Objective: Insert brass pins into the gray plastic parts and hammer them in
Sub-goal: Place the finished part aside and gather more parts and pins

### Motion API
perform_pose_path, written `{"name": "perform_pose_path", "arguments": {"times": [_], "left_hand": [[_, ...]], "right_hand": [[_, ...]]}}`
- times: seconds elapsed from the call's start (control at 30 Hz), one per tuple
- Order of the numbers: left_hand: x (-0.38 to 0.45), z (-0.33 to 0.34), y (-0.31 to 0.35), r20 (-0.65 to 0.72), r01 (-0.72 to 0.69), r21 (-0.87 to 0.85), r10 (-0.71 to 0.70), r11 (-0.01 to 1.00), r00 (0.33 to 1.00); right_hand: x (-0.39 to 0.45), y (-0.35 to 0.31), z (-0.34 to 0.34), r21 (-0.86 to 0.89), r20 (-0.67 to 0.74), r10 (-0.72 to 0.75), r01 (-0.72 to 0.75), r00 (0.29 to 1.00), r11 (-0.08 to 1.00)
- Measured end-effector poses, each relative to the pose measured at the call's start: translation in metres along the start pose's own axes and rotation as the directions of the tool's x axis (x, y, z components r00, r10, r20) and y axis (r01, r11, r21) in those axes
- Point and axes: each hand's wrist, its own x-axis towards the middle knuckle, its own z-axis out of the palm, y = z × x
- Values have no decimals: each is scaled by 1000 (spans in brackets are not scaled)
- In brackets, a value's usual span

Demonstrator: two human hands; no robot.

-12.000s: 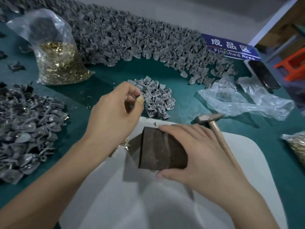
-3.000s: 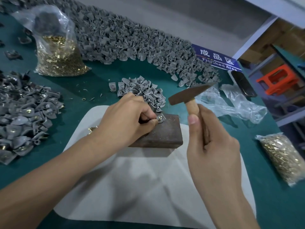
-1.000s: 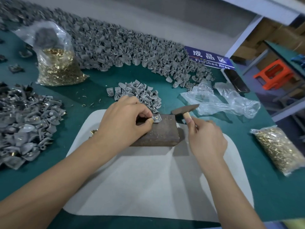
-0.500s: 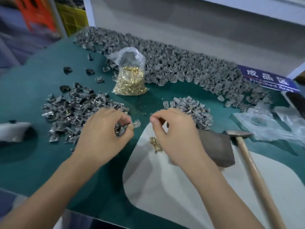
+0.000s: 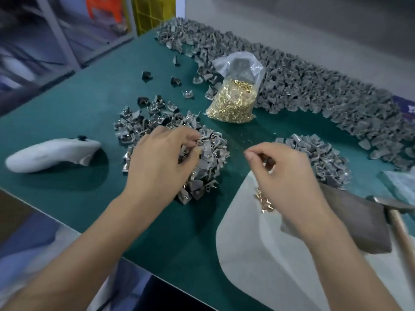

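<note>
Green table [image 5: 85, 104], pinned parts [image 5: 208, 158] under left hand [image 5: 161, 160]

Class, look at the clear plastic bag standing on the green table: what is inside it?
The clear plastic bag holds a heap of small brass pins filling its lower part. Its upper part looks dark gray; whether that is something inside or the gray parts behind cannot be told.

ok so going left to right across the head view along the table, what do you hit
white curved object → left hand on the pile of pinned gray parts → right hand above the loose brass pins → dark metal block → hammer
</note>
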Motion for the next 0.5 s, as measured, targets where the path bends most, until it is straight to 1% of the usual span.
{"name": "perform_pose_path", "arguments": {"times": [0.07, 0.1, 0.13, 0.2, 0.27, 0.3, 0.4, 0.5], "left_hand": [[-1, -2, 9, -38, -52, -58, 50, 997, 998], [-1, 0, 15, -42, -69, -100, 65, 993, 997], [-1, 3, 23, -30, -74, -141, 70, 987, 997], [-1, 15, 37, 25, -74, -203, 81, 976, 996], [0, 29, 49, 67, -91, -228, 109, 969, 992], [0, 36, 54, 80, -99, -235, 120, 967, 990], [-1, 52, 64, 101, -104, -247, 132, 963, 986], [-1, 58, 66, 128, -120, -212, 150, 970, 980]], "right_hand": [[-1, 18, -22, -45, -50, 62, -64, 997, 997], [-3, 28, -32, -71, -53, 98, -101, 994, 992], [-4, 36, -41, -100, -33, 136, -138, 990, 985], [-9, 46, -51, -171, 52, 191, -180, 980, 969], [-15, 48, -51, -241, 127, 199, -164, 972, 957], [-18, 46, -49, -256, 139, 182, -142, 973, 956], [-26, 33, -39, -229, 153, 108, -71, 982, 971], [-28, 21, -24, -309, 235, 118, -41, 965, 950]]}}
